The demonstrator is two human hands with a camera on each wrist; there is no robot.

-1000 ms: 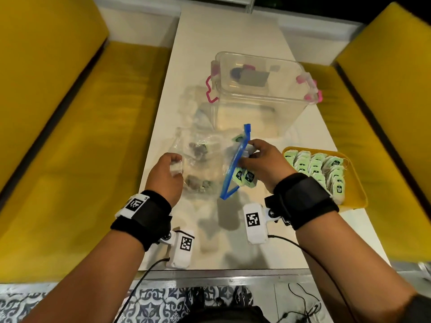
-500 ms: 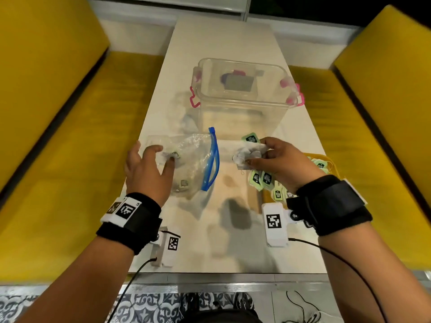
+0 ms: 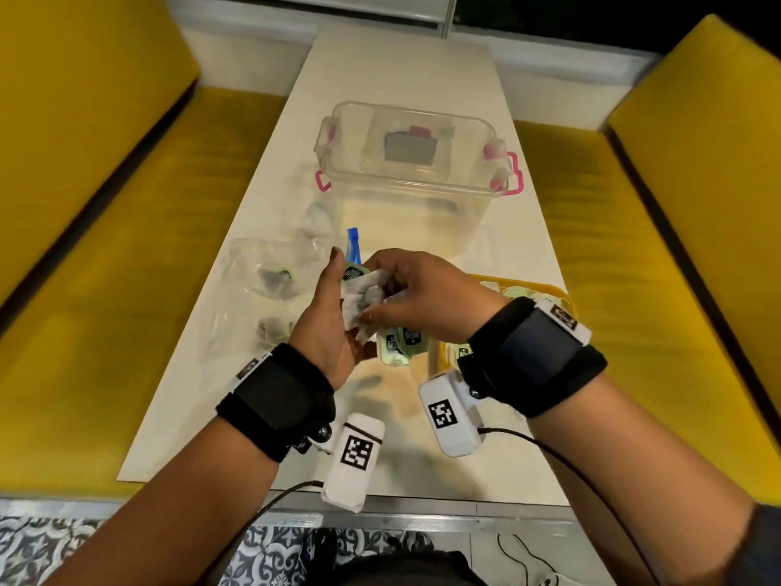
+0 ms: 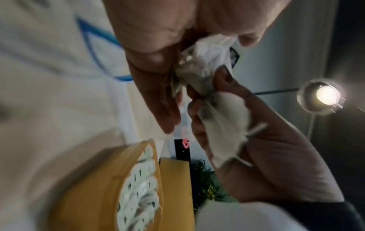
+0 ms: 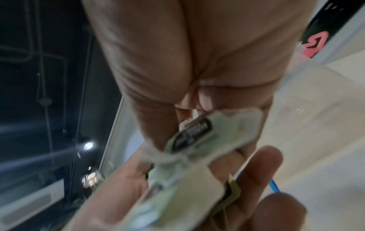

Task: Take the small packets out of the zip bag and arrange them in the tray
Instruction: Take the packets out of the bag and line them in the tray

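packets (image 3: 363, 296) sit bunched between both hands above the near middle of the white table (image 3: 405, 69), a crumpled white cluster with pale green tags hanging below it. the right hand (image 3: 416, 296) has its fingers and thumb curled round the bunch, pinching it from the right; more green tags (image 3: 401, 342) dangle under its palm. the left hand (image 3: 327, 319) stands edge-up against the bunch from the left, fingers fairly straight, thumb up, pressed to the packets rather than wrapped round them. in the left wrist view the white pouches (image 4: 207, 62) are squeezed between fingertips of the two hands, with thin strings showing. in the right wrist view a green tag (image 5: 199, 132) with a dark label lies across the left hand's fingers (image 5: 256, 168); the print on it is too blurred to read.

the zip bag (image 3: 270, 285) lies flat on the table just left of the hands, clear, with a few dark-marked packets inside and its blue zip strip (image 3: 353, 247) poking up behind the left thumb. the yellow tray (image 3: 545, 289) sits on the table to the right, mostly hidden by the right wrist, already lined with rows of green-white packets (image 4: 138, 195). a clear storage box (image 3: 414, 192) with pink latches stands farther back on the table. square black-and-white marker tags are on the wrist cameras; no brand can be read.
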